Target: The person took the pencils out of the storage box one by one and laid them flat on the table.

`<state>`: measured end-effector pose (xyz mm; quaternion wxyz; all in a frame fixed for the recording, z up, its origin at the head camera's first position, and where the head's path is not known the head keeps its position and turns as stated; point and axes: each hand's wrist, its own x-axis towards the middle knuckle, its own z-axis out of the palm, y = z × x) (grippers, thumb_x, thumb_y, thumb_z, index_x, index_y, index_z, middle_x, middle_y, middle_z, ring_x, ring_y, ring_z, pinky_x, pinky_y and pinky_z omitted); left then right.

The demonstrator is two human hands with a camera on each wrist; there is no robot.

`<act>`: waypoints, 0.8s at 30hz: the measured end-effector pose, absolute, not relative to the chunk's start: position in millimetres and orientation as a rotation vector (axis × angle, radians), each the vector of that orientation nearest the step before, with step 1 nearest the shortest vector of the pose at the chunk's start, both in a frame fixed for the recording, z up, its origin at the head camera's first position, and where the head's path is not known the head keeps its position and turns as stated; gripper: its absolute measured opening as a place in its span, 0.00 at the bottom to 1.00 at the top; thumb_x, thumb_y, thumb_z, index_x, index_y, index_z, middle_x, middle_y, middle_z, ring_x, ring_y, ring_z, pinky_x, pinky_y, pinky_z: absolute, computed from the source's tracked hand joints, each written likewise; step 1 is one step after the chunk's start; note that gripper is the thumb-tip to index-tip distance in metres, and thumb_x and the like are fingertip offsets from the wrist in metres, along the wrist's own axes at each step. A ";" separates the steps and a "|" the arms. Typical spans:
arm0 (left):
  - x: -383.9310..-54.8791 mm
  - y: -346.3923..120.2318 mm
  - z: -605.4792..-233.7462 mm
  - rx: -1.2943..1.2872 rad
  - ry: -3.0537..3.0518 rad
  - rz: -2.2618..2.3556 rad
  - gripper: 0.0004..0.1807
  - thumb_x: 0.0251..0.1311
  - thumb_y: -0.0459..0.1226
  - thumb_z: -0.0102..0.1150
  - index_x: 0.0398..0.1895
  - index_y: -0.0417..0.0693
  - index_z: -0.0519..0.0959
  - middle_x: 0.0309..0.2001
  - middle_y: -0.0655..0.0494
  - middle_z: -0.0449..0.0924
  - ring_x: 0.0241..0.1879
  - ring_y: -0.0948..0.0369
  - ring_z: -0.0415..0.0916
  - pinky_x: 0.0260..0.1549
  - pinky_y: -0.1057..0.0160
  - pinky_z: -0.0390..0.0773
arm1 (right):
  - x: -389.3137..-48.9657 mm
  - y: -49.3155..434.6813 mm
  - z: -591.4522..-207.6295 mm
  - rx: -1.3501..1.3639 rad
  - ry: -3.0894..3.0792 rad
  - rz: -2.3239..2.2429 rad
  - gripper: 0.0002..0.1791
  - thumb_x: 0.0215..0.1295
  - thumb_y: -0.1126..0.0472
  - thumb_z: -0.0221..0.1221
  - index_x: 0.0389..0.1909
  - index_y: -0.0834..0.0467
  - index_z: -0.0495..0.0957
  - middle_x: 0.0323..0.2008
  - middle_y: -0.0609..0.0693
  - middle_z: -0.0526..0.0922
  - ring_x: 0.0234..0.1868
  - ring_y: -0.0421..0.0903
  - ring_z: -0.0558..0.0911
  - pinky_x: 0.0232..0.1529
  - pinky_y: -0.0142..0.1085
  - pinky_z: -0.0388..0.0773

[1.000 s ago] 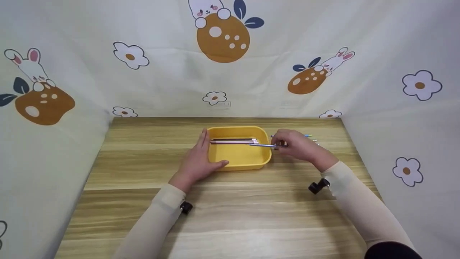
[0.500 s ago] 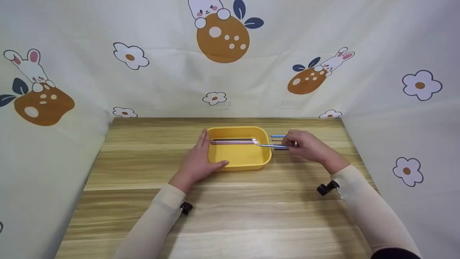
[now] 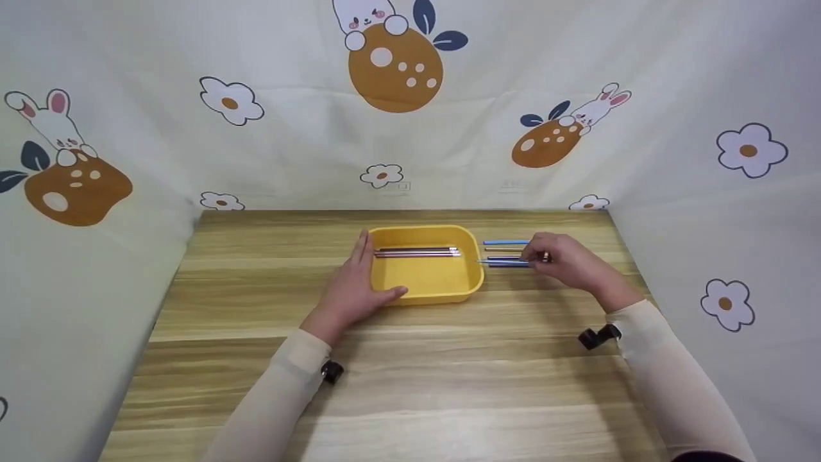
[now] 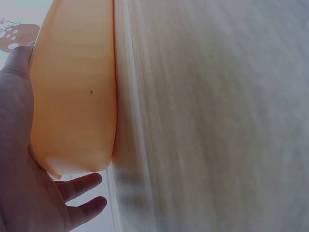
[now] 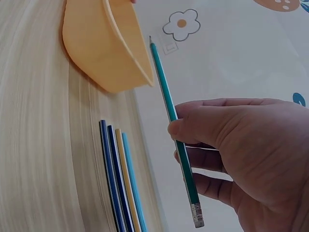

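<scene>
A yellow plastic box (image 3: 423,298) stands on the wooden table, with pencils (image 3: 417,252) lying side by side along its far wall. My left hand (image 3: 353,289) rests against the box's left end, thumb over the near rim and fingers straight; in the left wrist view two fingertips (image 4: 87,186) stick out past the box wall. To the right of the box, my right hand (image 3: 564,256) pinches a green pencil (image 5: 169,106), eraser end down in the right wrist view and sharpened point up-left. Its point reaches close to the box's right rim in the head view.
Several more pencils lie in a row on the table right of the box: dark blue ones (image 5: 110,164), a yellowish one (image 5: 126,179) and a light blue one (image 5: 133,174). Patterned cloth (image 3: 308,160) hangs behind and at both sides of the table.
My right hand has drawn back to the right with the green pencil, whose point has moved from over the box to its right rim. My left hand and the box have stayed put.
</scene>
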<state>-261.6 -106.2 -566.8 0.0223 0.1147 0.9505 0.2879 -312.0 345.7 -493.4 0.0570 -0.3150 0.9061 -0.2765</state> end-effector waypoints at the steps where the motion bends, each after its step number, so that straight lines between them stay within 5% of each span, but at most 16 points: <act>1: -261.8 -106.3 -567.3 0.357 2.946 0.889 0.75 0.60 0.73 0.70 0.92 0.43 0.37 0.92 0.50 0.29 0.75 0.30 0.69 0.73 0.33 0.70 | -311.8 347.4 -493.3 -0.952 2.746 -0.845 0.13 0.69 0.78 0.66 0.43 0.57 0.90 0.38 0.47 0.86 0.40 0.45 0.81 0.43 0.41 0.81; 24: -262.8 -106.0 -568.6 0.369 2.963 0.874 0.76 0.60 0.74 0.69 0.92 0.41 0.37 0.92 0.45 0.36 0.76 0.33 0.69 0.73 0.35 0.72 | -310.9 377.0 -498.2 -0.866 2.771 -0.821 0.14 0.70 0.76 0.69 0.45 0.54 0.93 0.42 0.50 0.90 0.40 0.44 0.82 0.42 0.36 0.79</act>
